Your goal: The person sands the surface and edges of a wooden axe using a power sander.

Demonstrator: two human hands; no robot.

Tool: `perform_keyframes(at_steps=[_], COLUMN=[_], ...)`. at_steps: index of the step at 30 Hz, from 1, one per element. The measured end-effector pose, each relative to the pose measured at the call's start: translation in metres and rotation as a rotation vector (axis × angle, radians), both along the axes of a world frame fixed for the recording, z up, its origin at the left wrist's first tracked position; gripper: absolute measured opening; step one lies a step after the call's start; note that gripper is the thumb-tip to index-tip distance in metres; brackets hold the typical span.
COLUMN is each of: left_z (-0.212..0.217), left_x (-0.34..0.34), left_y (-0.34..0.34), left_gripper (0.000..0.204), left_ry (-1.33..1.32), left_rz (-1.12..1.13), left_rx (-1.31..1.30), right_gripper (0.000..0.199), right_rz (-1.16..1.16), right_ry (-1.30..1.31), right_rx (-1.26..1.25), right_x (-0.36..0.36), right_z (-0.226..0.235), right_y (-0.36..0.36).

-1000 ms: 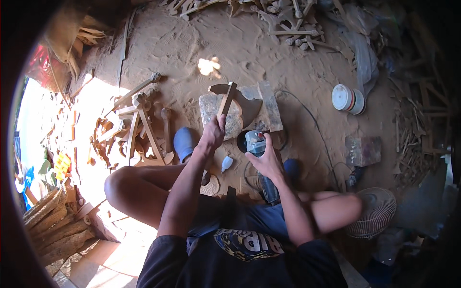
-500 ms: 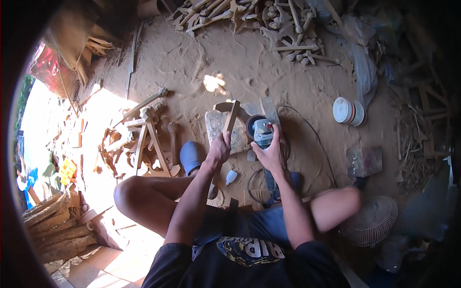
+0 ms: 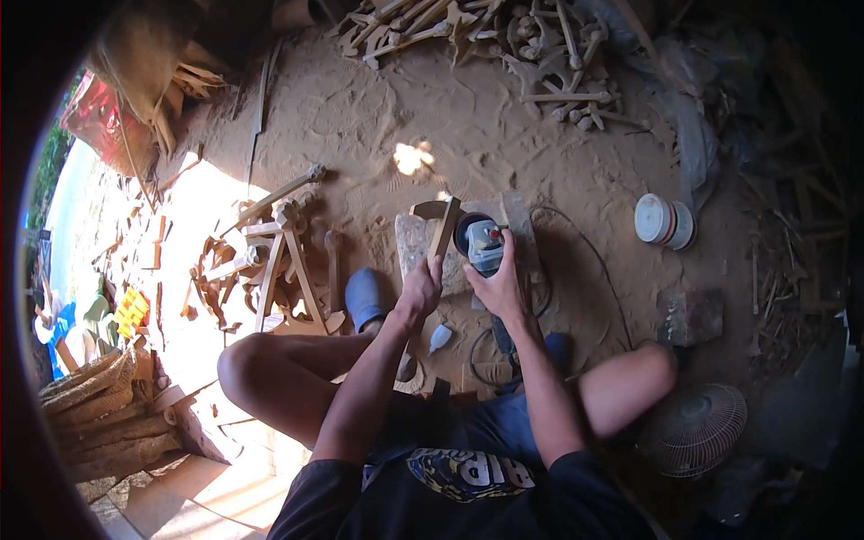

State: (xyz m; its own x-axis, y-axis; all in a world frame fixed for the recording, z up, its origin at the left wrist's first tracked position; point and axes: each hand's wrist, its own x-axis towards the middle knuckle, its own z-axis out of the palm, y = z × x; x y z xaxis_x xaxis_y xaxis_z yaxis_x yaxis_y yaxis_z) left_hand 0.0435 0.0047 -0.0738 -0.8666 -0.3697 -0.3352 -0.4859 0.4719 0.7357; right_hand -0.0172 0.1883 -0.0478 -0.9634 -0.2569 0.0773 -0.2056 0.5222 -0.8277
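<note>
My left hand [image 3: 421, 286] is closed round the lower end of a pale wooden piece [image 3: 445, 230], which points away from me at a slant. A darker curved wooden part [image 3: 428, 210] juts left near its far end. Gripped in my right hand [image 3: 500, 288] is an angle grinder [image 3: 487, 252], its round dark disc [image 3: 462, 232] on the left side, right against or very near the wood's right edge; contact cannot be made out. Both are above a worn, pale block [image 3: 409, 241] on the sandy ground between my legs.
Several jointed wooden pieces [image 3: 286, 236] lie left, beyond my knee. A larger wood pile [image 3: 504, 40] fills the far side. A power cord [image 3: 589, 256] curves across the ground at right. White tubs [image 3: 664, 220], a square block [image 3: 689, 315] and a fan [image 3: 697, 430] stand right.
The grinder has come left toward the wooden piece, narrowing the gap between disc and wood. Both hands keep their hold. The whole view has shifted slightly.
</note>
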Motion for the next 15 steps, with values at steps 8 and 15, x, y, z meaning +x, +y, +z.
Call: perform_keyframes(at_steps=[8, 15], left_z=[-0.003, -0.008], left_x=[-0.002, 0.0], left_y=[-0.002, -0.004], left_gripper=[0.054, 0.053], left_ry=[-0.005, 0.019], left_rz=[0.007, 0.015], left_rx=[0.007, 0.016], right_gripper=[0.106, 0.107], right_rz=[0.025, 0.017], right_ry=[0.018, -0.09], right_rx=[0.011, 0.003], right_x=[0.002, 0.011], right_z=[-0.005, 0.004], right_y=[-0.001, -0.006])
